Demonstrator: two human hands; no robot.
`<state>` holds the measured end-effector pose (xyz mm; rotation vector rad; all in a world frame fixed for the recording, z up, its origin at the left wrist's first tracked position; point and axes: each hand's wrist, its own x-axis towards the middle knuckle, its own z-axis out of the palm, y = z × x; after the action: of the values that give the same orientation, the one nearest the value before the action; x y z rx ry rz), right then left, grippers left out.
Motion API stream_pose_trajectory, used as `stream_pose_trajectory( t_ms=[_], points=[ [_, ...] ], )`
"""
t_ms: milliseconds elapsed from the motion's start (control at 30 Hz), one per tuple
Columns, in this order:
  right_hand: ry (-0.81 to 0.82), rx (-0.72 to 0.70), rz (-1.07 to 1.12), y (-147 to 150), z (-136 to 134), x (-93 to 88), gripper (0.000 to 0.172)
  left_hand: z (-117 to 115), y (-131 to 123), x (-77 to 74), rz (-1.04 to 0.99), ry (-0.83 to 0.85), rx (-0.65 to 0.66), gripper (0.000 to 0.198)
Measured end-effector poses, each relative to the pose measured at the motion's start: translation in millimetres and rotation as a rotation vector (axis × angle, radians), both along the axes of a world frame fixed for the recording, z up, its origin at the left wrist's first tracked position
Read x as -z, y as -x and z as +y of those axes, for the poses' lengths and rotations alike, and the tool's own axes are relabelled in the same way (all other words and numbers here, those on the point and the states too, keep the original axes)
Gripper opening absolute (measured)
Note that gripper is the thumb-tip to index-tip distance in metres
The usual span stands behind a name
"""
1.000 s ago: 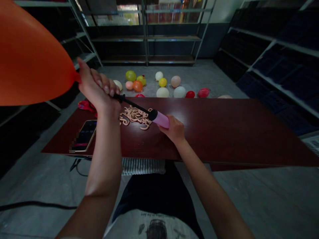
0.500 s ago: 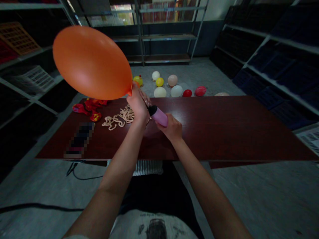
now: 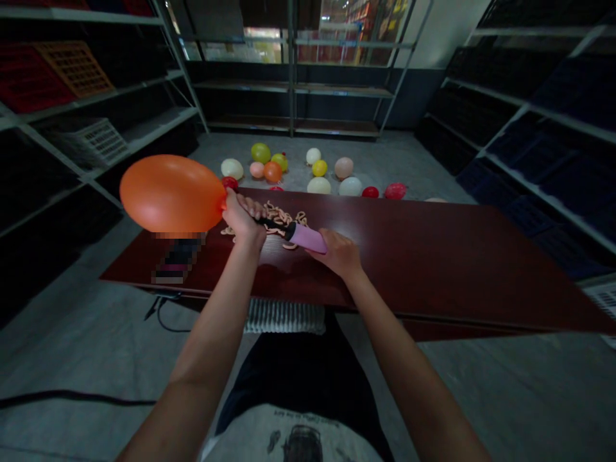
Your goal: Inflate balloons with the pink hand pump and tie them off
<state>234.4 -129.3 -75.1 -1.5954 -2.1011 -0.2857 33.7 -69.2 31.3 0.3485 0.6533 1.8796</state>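
Note:
A large inflated orange balloon (image 3: pixel 171 194) points out to the left. My left hand (image 3: pixel 243 218) is closed around its neck, where the black nozzle end of a hand balloon pump meets it. The pump (image 3: pixel 308 238) has a pink body and a black collar, with a dark shaft showing between my hands. My right hand (image 3: pixel 341 253) wraps the far end of the pink body. Behind and below the pump, a heap of beige uninflated long balloons (image 3: pixel 282 217) lies on the dark red table (image 3: pixel 433 250). The balloon's mouth is hidden by my left fingers.
A pixelated flat dark object (image 3: pixel 178 260) lies at the table's left, below the orange balloon. Several inflated balloons (image 3: pixel 343 168) rest on the floor beyond the table. Shelves with crates (image 3: pixel 72 67) stand on both sides, and a metal rack (image 3: pixel 337 90) at the back.
The orange balloon has come down from high up to just above the table's left side. My hands are farther apart, and more of the pump's dark shaft shows. The camera view has shifted.

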Motion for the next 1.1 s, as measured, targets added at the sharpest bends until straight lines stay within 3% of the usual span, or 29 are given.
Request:
stream_pose_trajectory(
  t_ms=[267,400,500,633,767,867,933,1100],
  points=[
    [-0.006,-0.054,0.010,-0.6,-0.2,-0.1,0.048,-1.9,53.8,-22.2,0.075,-0.008,-0.094,0.056],
    [-0.011,-0.083,0.084,-0.3,0.1,0.9,0.048,-5.0,65.9,-43.4,0.236,-0.079,-0.129,0.055],
    [-0.011,-0.091,0.140,-0.4,0.9,2.3,0.049,-10.8,53.1,-66.7,0.292,-0.137,-0.153,0.055],
    [-0.036,-0.025,0.224,-3.3,1.8,4.9,0.051,-11.0,14.7,-96.2,0.311,-0.202,-0.127,0.061],
    [-0.065,0.060,0.294,-7.2,3.5,8.2,0.053,0.5,-26.9,-112.8,0.361,-0.247,-0.103,0.065],
    [-0.058,0.106,0.338,-7.9,5.0,9.4,0.051,8.5,-56.2,-112.4,0.392,-0.269,-0.066,0.065],
    [-0.054,0.135,0.371,-7.3,5.7,9.0,0.051,11.8,-74.2,-103.7,0.404,-0.251,-0.025,0.063],
    [-0.041,0.182,0.396,-5.8,6.5,5.5,0.049,15.1,-108.0,-58.3,0.392,-0.158,0.073,0.057]
  ],
)
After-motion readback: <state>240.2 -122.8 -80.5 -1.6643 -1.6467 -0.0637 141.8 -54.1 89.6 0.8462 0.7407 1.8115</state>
